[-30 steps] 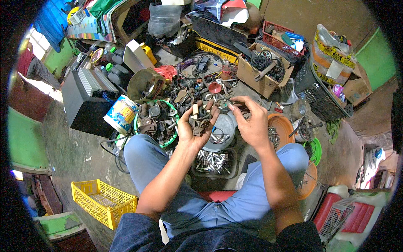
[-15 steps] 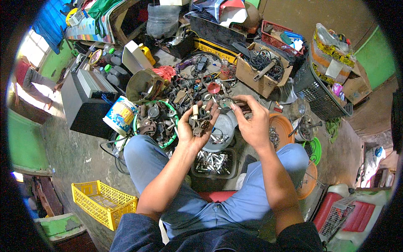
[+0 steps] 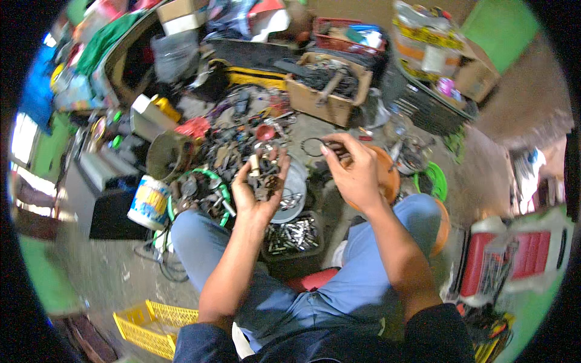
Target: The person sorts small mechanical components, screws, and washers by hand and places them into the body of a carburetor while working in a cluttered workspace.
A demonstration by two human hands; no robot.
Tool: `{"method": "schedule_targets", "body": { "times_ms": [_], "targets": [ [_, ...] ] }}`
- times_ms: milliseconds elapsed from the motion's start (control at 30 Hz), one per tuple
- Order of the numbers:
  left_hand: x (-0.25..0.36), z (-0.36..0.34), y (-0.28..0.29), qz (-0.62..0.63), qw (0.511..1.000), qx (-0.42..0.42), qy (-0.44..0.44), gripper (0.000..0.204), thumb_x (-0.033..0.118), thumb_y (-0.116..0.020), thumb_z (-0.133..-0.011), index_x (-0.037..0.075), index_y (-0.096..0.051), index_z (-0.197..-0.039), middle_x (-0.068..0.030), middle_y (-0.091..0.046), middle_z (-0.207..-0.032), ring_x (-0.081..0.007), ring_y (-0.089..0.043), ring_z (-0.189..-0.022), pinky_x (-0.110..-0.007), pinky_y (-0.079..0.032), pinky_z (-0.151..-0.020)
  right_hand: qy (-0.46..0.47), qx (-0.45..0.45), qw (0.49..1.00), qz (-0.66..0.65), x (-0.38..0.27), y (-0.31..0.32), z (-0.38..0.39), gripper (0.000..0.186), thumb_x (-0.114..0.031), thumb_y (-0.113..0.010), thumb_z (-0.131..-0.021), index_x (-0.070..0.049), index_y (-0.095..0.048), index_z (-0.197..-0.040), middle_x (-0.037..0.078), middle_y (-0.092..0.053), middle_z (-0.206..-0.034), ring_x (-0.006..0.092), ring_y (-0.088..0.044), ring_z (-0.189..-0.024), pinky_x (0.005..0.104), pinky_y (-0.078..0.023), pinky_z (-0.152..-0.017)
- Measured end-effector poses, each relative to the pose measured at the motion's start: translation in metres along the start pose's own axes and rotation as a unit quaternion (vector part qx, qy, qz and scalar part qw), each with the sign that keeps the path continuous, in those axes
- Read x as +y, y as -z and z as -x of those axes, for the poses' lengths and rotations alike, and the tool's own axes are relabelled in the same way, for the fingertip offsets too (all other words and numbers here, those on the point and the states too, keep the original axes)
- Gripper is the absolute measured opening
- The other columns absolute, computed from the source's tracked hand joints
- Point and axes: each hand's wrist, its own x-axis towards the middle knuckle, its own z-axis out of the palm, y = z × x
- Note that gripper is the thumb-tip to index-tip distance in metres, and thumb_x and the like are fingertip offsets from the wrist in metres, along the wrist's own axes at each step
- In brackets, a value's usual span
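Note:
My left hand [image 3: 249,202] is cupped palm up, holding a clump of small dirty metal parts [image 3: 264,186] and a cream-coloured cylindrical piece [image 3: 254,164]. Thumb and forefinger of my right hand [image 3: 354,168] pinch a thin dark ring [image 3: 304,149]; the other fingers curl behind it. The ring is in the air, apart from the left hand. Beneath the hands, a grey round basin [image 3: 295,209] holds a few small metal pieces. Nearer my lap, a dark tray [image 3: 315,251] contains many shiny small metal cylinders.
A green-rimmed basin of metal parts [image 3: 227,196] stands left, beside a blue-and-white bucket [image 3: 148,202]. Orange [image 3: 388,175] and green [image 3: 437,181] basins are at right. Loose parts cover the floor ahead, before a cardboard box [image 3: 315,104]. A yellow crate [image 3: 157,330] lies lower left.
The view has swung to the right, with some blur. My right hand has drawn away from the left, carrying the ring. The left hand keeps its parts.

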Motion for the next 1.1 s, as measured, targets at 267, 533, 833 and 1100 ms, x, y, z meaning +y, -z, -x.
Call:
{"method": "schedule_targets", "body": {
  "times_ms": [267, 533, 833, 1100],
  "targets": [
    [-0.071, -0.02, -0.01, -0.059, 0.995, 0.018, 0.073, 0.031, 0.018, -0.047, -0.099, 0.002, -0.055, -0.125, -0.0263, -0.048, -0.143, -0.0438, -0.044, -0.137, -0.057, -0.036, -0.117, 0.001, 0.089, 0.995, 0.052, 0.041, 0.071, 0.022, 0.019, -0.009, -0.073, -0.088, -0.002, -0.068, -0.105, 0.012, -0.074, -0.092, 0.0233, -0.073, -0.081, 0.0346, -0.056, -0.072],
    [-0.142, -0.03, 0.006, -0.107, 0.979, 0.045, 0.164, 0.03, 0.018, -0.048, -0.099, 0.004, -0.052, -0.125, -0.0263, -0.047, -0.145, -0.0459, -0.043, -0.138, -0.058, -0.038, -0.116, -0.119, 0.238, 0.956, 0.126, 0.091, 0.22, 0.038, 0.019, -0.009, -0.072, -0.09, -0.003, -0.069, -0.107, 0.009, -0.072, -0.087, 0.0136, -0.067, -0.077, 0.031, -0.054, -0.067],
    [-0.199, -0.032, 0.021, -0.171, 0.956, 0.013, 0.237, 0.031, 0.024, -0.044, -0.101, 0.004, -0.054, -0.123, -0.0259, -0.052, -0.14, -0.0447, -0.046, -0.135, -0.057, -0.04, -0.114, -0.31, 0.114, 0.941, 0.069, 0.212, 0.336, 0.073, 0.016, -0.003, -0.067, -0.092, 0.008, -0.064, -0.102, 0.017, -0.07, -0.087, 0.0218, -0.072, -0.075, 0.0356, -0.062, -0.062],
    [-0.241, -0.023, 0.029, -0.21, 0.928, 0.003, 0.309, 0.034, 0.025, -0.041, -0.101, 0.007, -0.054, -0.128, -0.0246, -0.05, -0.145, -0.0423, -0.045, -0.138, -0.055, -0.04, -0.114, -0.375, 0.152, 0.888, 0.219, 0.325, 0.359, 0.105, 0.019, -0.001, -0.069, -0.088, 0.006, -0.067, -0.105, 0.015, -0.071, -0.074, 0.0211, -0.072, -0.067, 0.0345, -0.059, -0.059]
  ]
}}
